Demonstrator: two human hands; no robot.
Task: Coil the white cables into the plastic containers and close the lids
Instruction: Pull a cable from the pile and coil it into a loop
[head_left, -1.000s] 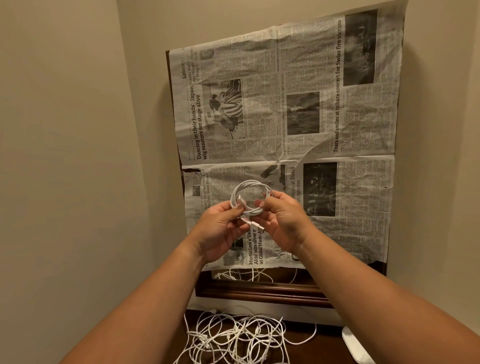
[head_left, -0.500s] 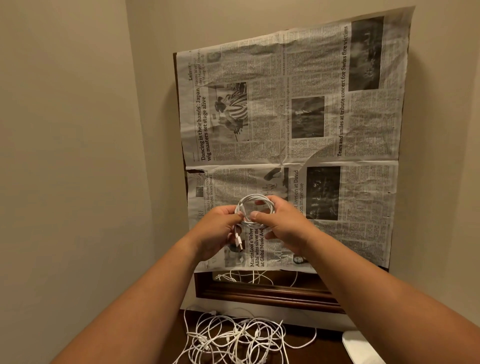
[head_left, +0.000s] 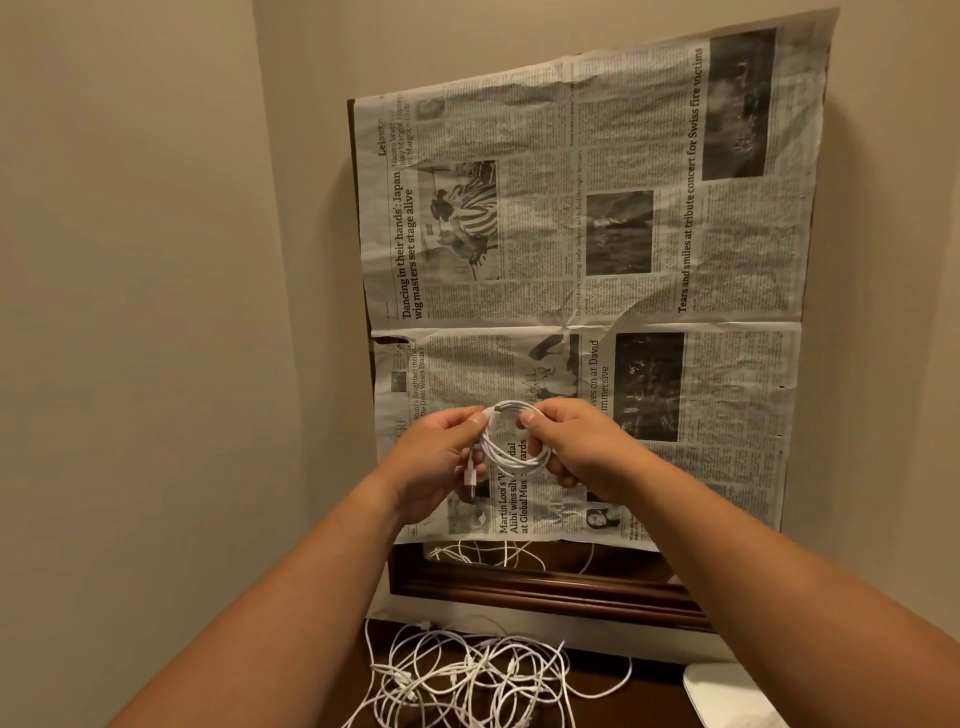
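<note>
**Item:** coiled cable (head_left: 509, 408), white, several loops, held in the air in front of the newspaper (head_left: 597, 249).

**Hold:** left hand (head_left: 434, 460) pinches the left side of the coil. Right hand (head_left: 584, 452) has fingers curled round the right side. A plug end (head_left: 470, 475) hangs free under the left hand.

**Other stock:** loose cables (head_left: 467, 675), white, tangled in a heap on the dark worktop (head_left: 652, 699) below. No plastic container can be identified. The pale rounded object (head_left: 727, 696) at the lower right is cut off by the frame, and what it is cannot be told.

**Risks, as judged:**
- The loops are bound only by finger pressure. If either hand eases off, the coil probably springs open.
- The free plug end may swing and snag in the heap if the coil is lowered through it.
- The heap is knotted, so pulling one strand may drag others toward the worktop's front edge.
- The coil may be wider than the container's mouth and need tightening.

**Edges and room:**
- The left wall (head_left: 130, 312) stands close beside the left forearm, so there is little sideways room there.
- The papered panel and its wooden frame (head_left: 519, 592) close off the back.
- The right side has more free air.
- The bare worktop between the heap and the pale object is the likeliest setting-down spot.
</note>
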